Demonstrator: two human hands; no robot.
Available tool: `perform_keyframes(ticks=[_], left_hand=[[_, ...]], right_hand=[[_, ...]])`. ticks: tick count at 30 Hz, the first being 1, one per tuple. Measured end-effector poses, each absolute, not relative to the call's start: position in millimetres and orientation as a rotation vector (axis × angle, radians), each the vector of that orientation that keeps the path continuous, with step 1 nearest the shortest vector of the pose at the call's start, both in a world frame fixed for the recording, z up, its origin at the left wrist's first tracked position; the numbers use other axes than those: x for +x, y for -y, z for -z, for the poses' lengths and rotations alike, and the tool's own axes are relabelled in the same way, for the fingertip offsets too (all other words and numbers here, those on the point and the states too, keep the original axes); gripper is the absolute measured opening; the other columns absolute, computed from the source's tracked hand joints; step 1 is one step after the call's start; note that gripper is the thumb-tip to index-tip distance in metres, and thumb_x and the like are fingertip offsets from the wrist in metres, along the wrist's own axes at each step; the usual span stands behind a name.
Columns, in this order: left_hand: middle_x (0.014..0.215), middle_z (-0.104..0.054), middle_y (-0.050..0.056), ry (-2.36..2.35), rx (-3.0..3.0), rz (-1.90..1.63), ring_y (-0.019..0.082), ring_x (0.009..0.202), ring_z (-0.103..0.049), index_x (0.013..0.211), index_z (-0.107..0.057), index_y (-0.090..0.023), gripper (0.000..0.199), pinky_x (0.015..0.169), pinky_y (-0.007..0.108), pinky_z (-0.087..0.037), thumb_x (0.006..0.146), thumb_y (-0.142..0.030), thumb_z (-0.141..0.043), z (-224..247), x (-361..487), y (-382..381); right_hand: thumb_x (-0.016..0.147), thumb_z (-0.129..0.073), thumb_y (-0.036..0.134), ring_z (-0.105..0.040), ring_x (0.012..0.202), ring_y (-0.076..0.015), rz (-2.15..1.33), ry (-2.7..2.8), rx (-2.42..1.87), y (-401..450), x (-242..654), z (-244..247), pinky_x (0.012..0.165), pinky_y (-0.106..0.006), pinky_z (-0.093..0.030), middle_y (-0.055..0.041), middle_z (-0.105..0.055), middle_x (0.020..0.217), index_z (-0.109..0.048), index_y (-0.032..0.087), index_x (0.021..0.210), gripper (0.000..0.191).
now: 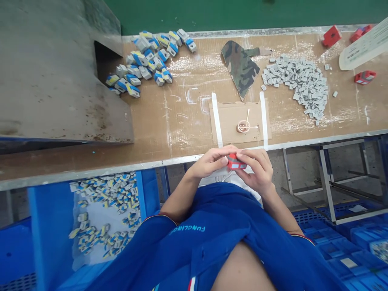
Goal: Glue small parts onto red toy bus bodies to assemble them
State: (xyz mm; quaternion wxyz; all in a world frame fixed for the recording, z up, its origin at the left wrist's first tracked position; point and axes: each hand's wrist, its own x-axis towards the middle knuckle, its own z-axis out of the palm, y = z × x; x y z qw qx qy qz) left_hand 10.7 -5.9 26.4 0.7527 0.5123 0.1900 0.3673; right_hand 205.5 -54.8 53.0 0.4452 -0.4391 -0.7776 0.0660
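A small red toy vehicle [237, 162] with light window patches is held in front of my body, just off the table's front edge. The fingers of my left hand [213, 161] are closed on its left side. From the right, my right hand [257, 167] grips the same toy with thumb and fingers. Beyond both hands lies a piece of cardboard [233, 111] held by two white strips. On it stands a small round cup [242, 126], with thin white cotton swabs [248, 117] in and across it.
A heap of small grey pieces [298, 81], a camouflage cloth [241, 66] and red toys [331, 36] are on the table. White, blue and yellow toys [141, 58] lie beside a metal housing [60, 72]. A blue crate [50, 226] holds many more at lower left.
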Motion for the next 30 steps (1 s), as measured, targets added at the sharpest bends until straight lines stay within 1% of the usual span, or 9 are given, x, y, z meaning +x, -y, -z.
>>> perform_keyframes(ticks=[2, 4, 7, 10, 14, 18, 20, 24, 30], left_hand=[[0.124, -0.076, 0.015, -0.472, 1.121, -0.799, 0.023, 0.101, -0.076, 0.131, -0.076, -0.021, 0.048, 0.089, 0.033, -0.061, 0.099, -0.056, -0.065, -27.1, 15.6, 7.8], [0.126, -0.076, 0.013, -0.53, 1.098, -0.844, 0.023, 0.106, -0.076, 0.136, -0.072, -0.024, 0.051, 0.091, 0.031, -0.061, 0.094, -0.052, -0.075, -26.5, 19.7, 11.6], [0.128, -0.077, 0.011, -0.646, 1.076, -0.902, 0.022, 0.111, -0.075, 0.133, -0.073, -0.024, 0.052, 0.097, 0.031, -0.059, 0.085, -0.04, -0.087, -22.5, 23.2, 16.2], [0.126, -0.078, 0.011, -0.714, 1.079, -0.915, 0.022, 0.113, -0.075, 0.133, -0.072, -0.022, 0.05, 0.099, 0.03, -0.059, 0.086, -0.033, -0.086, -17.1, 22.6, 14.8], [0.124, -0.079, 0.013, -0.757, 1.085, -0.931, 0.018, 0.103, -0.077, 0.134, -0.067, -0.018, 0.052, 0.093, 0.028, -0.061, 0.087, -0.029, -0.086, -11.4, 20.8, 6.4], [0.121, -0.079, 0.013, -0.749, 1.071, -0.969, 0.018, 0.103, -0.078, 0.123, -0.07, -0.016, 0.043, 0.091, 0.026, -0.062, 0.085, -0.027, -0.087, -8.0, 20.4, -1.5], [0.116, -0.08, 0.011, -0.754, 1.058, -0.962, 0.017, 0.101, -0.078, 0.122, -0.072, -0.017, 0.042, 0.089, 0.026, -0.062, 0.085, -0.029, -0.087, -7.5, 19.1, -3.6], [0.112, -0.081, 0.01, -0.785, 1.055, -0.95, 0.017, 0.096, -0.078, 0.123, -0.073, -0.017, 0.042, 0.086, 0.025, -0.063, 0.086, -0.032, -0.086, -8.1, 15.5, -4.9], [0.11, -0.082, 0.01, -0.785, 1.085, -0.964, 0.018, 0.097, -0.079, 0.124, -0.074, -0.018, 0.043, 0.085, 0.025, -0.063, 0.086, -0.035, -0.086, -8.7, 16.0, -4.7]], right_hand=[[0.097, -0.073, 0.024, -0.073, 0.092, -0.0227, -0.163, 1.93, -1.129, 52.6, 206.4, -51.3, 0.076, -0.038, -0.06, -0.0071, -0.077, 0.104, -0.063, 0.027, 0.135, 0.04], [0.096, -0.074, 0.021, -0.073, 0.092, -0.0228, -0.178, 1.941, -1.192, 50.1, 205.8, -49.9, 0.077, -0.038, -0.061, -0.0069, -0.077, 0.103, -0.063, 0.027, 0.134, 0.04], [0.096, -0.072, 0.018, -0.073, 0.096, -0.0229, -0.241, 1.984, -1.213, 46.5, 207.5, -51.0, 0.08, -0.039, -0.063, -0.0072, -0.077, 0.108, -0.063, 0.029, 0.135, 0.041], [0.095, -0.075, 0.021, -0.074, 0.102, -0.0223, -0.418, 1.972, -1.196, 42.6, 219.1, -54.2, 0.085, -0.039, -0.064, -0.0074, -0.075, 0.116, -0.065, 0.031, 0.134, 0.041], [0.094, -0.078, 0.026, -0.072, 0.08, -0.0154, -0.598, 1.701, -1.334, 31.4, 243.6, -46.2, 0.076, -0.032, -0.063, -0.0023, -0.075, 0.102, -0.069, 0.03, 0.128, 0.036], [0.095, -0.074, 0.028, -0.071, 0.081, -0.0147, -0.638, 1.496, -1.429, 11.8, 254.7, -28.5, 0.072, -0.03, -0.062, -0.0014, -0.074, 0.097, -0.07, 0.028, 0.127, 0.032], [0.095, -0.073, 0.028, -0.07, 0.079, -0.0146, -0.618, 1.526, -1.401, 1.7, 253.8, -25.9, 0.071, -0.029, -0.061, -0.0006, -0.074, 0.094, -0.073, 0.027, 0.122, 0.027], [0.096, -0.072, 0.023, -0.069, 0.075, -0.0148, -0.492, 1.691, -1.365, -14.5, 247.9, -37.2, 0.068, -0.03, -0.059, -0.0005, -0.077, 0.089, -0.078, 0.027, 0.104, 0.011], [0.098, -0.069, 0.019, -0.073, 0.082, -0.0172, -0.285, 1.83, -1.273, -30.1, 241.5, -50.0, 0.073, -0.034, -0.059, -0.0007, -0.077, 0.09, -0.074, 0.026, 0.098, 0.009]])
